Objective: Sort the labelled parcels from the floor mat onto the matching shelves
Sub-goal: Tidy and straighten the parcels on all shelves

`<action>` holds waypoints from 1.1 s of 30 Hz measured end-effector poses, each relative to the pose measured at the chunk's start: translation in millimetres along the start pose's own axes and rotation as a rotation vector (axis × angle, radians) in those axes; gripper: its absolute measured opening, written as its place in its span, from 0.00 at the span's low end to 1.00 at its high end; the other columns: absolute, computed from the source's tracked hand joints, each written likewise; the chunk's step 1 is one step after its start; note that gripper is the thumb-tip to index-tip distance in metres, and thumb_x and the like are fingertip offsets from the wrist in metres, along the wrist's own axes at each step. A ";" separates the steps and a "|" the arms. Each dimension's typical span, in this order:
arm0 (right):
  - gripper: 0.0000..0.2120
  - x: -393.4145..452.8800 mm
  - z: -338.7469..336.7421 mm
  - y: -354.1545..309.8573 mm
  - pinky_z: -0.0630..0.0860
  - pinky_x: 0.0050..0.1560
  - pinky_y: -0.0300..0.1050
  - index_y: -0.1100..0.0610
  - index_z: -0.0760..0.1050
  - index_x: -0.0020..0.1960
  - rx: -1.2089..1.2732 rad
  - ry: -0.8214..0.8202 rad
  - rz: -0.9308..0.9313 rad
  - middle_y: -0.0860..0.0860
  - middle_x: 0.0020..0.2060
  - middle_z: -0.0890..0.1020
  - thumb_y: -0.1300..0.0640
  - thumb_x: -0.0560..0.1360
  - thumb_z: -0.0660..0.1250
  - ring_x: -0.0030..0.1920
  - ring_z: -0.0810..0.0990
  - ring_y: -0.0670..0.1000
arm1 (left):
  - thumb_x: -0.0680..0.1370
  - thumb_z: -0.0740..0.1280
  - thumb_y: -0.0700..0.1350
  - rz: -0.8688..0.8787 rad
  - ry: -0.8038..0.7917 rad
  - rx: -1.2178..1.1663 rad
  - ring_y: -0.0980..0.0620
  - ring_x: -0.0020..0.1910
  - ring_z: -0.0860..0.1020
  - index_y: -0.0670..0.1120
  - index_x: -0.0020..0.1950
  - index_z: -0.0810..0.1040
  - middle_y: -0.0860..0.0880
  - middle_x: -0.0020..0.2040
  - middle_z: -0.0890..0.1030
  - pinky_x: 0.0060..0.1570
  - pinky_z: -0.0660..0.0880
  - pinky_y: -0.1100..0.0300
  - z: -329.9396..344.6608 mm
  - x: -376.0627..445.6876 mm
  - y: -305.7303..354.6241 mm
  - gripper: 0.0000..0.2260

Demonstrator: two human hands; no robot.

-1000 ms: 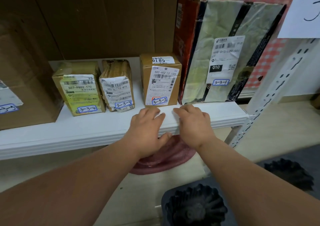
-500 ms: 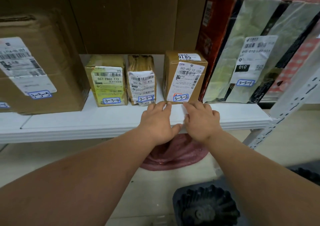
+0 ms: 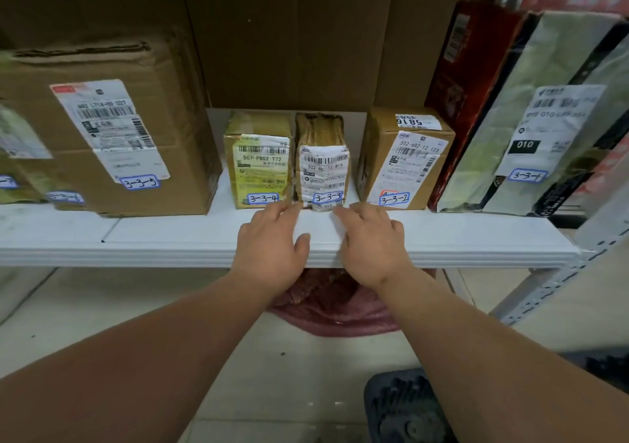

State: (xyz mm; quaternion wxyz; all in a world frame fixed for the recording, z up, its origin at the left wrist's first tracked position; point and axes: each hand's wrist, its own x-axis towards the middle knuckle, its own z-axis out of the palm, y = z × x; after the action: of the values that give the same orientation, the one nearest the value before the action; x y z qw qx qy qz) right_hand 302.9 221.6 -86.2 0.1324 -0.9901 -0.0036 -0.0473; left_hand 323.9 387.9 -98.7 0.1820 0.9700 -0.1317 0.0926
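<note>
A row of labelled parcels stands on the white shelf (image 3: 170,235). From the right: a tall flat parcel marked 3-3-1 (image 3: 531,112), a brown box 3-3-2 (image 3: 405,160), a crumpled taped parcel 3-3-3 (image 3: 321,160), a yellow-taped box 3-3-4 (image 3: 260,160) and a big carton 3-3-5 (image 3: 102,126). My left hand (image 3: 270,245) and my right hand (image 3: 371,242) lie flat on the shelf's front edge, fingertips just before parcel 3-3-3. Neither holds anything.
More labelled parcels (image 3: 20,167) sit at the far left of the shelf. A dark red bag (image 3: 337,310) lies on the floor under the shelf. A grey perforated upright (image 3: 558,279) stands at right. A black moulded tray (image 3: 405,408) lies on the floor near me.
Both hands have slid left along the shelf's edge, from in front of box 3-3-2 to in front of parcel 3-3-3. The view has shifted left, showing carton 3-3-5.
</note>
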 end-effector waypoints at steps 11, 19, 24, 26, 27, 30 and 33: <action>0.30 12.5 -9.1 -14.6 0.55 0.71 0.55 0.43 0.63 0.74 0.169 -0.063 0.071 0.47 0.77 0.56 0.61 0.75 0.61 0.76 0.57 0.52 | 0.82 0.59 0.51 -0.008 -0.093 0.026 0.45 0.73 0.62 0.51 0.80 0.58 0.52 0.78 0.60 0.68 0.62 0.49 -4.0 12.9 8.8 0.26; 0.31 13.2 -6.6 -9.1 0.56 0.70 0.53 0.45 0.63 0.75 0.218 -0.040 0.082 0.45 0.76 0.59 0.61 0.75 0.63 0.75 0.58 0.50 | 0.82 0.59 0.51 -0.025 -0.157 -0.006 0.46 0.75 0.58 0.53 0.80 0.56 0.53 0.80 0.57 0.68 0.60 0.47 -5.6 18.1 16.9 0.27; 0.31 12.8 -3.8 -7.7 0.56 0.71 0.54 0.49 0.60 0.77 0.207 -0.033 0.088 0.47 0.77 0.57 0.60 0.76 0.62 0.76 0.58 0.50 | 0.82 0.59 0.52 -0.005 -0.190 0.009 0.46 0.76 0.56 0.54 0.80 0.53 0.55 0.80 0.54 0.69 0.58 0.48 -6.1 18.0 19.5 0.28; 0.31 12.4 -3.0 -8.2 0.57 0.71 0.53 0.49 0.59 0.77 0.201 -0.024 0.094 0.48 0.77 0.57 0.60 0.76 0.62 0.75 0.59 0.51 | 0.82 0.59 0.52 0.010 -0.217 0.024 0.45 0.76 0.55 0.55 0.81 0.52 0.55 0.81 0.53 0.70 0.57 0.47 -6.9 18.4 18.7 0.28; 0.30 11.6 -2.4 -8.5 0.57 0.70 0.53 0.49 0.60 0.77 0.198 -0.017 0.095 0.48 0.76 0.58 0.60 0.76 0.62 0.75 0.60 0.51 | 0.82 0.59 0.53 0.018 -0.229 0.028 0.45 0.76 0.55 0.55 0.81 0.52 0.55 0.81 0.52 0.70 0.57 0.47 -7.7 18.3 18.0 0.28; 0.28 5.9 -1.4 -9.1 0.61 0.67 0.52 0.51 0.63 0.75 0.189 0.044 0.081 0.50 0.72 0.64 0.60 0.76 0.62 0.71 0.66 0.53 | 0.82 0.60 0.52 0.053 -0.214 -0.005 0.46 0.76 0.57 0.54 0.80 0.56 0.55 0.80 0.56 0.70 0.58 0.48 -9.3 15.0 11.3 0.27; 0.24 -0.2 -1.1 -12.9 0.64 0.63 0.52 0.53 0.69 0.71 0.102 0.127 0.018 0.52 0.65 0.70 0.60 0.75 0.63 0.65 0.70 0.56 | 0.81 0.61 0.49 0.048 -0.061 -0.030 0.46 0.71 0.65 0.51 0.75 0.68 0.51 0.73 0.68 0.65 0.62 0.51 -12.2 8.6 -5.7 0.21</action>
State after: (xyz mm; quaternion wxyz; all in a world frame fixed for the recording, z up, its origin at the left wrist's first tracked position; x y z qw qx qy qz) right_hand 302.4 233.8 -81.8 0.1832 -0.9770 0.0115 -0.1087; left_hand 332.0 395.7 -87.4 0.1904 0.9661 -0.1616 0.0653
